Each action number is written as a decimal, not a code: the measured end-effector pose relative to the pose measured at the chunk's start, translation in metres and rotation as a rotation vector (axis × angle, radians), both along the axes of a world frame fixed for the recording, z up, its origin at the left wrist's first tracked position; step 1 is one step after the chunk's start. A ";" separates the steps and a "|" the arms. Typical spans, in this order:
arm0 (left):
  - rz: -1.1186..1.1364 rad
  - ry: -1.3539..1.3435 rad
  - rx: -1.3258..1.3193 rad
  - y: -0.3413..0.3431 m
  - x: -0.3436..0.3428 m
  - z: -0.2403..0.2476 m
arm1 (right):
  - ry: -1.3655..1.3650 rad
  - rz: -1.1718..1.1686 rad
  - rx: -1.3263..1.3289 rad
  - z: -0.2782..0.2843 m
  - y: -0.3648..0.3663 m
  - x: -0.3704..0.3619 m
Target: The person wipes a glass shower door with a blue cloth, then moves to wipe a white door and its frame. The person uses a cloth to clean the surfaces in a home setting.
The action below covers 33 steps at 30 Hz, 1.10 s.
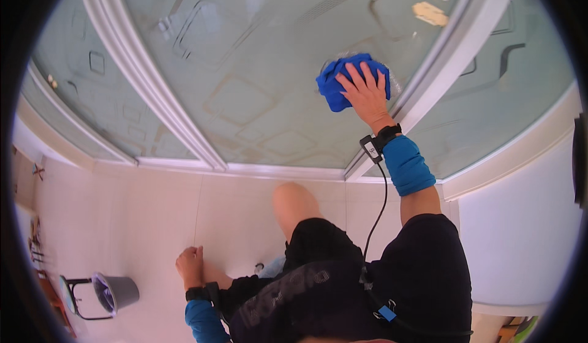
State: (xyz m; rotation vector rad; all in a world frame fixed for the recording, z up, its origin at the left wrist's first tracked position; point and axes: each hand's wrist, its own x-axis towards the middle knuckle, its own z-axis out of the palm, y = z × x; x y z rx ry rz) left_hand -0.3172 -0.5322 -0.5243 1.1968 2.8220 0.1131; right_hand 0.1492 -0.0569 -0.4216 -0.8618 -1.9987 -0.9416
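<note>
Crumpled blue cloth point(334, 92), lying under the spread right hand point(366, 94) on patterned greenish glass point(245, 79), could slip, being unpinched; left hand's point(190, 264) grip, I cannot tell.

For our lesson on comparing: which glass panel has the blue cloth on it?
The wide middle panel: the right hand lies spread on the blue cloth there. The left panels and right panel show none.

A stool point(68, 295) stands on pale floor tiles point(138, 220).
</note>
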 end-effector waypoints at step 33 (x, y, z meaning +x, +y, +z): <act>-0.120 -0.120 0.359 0.081 0.182 0.004 | 0.280 -0.094 -0.210 -0.126 -0.025 0.199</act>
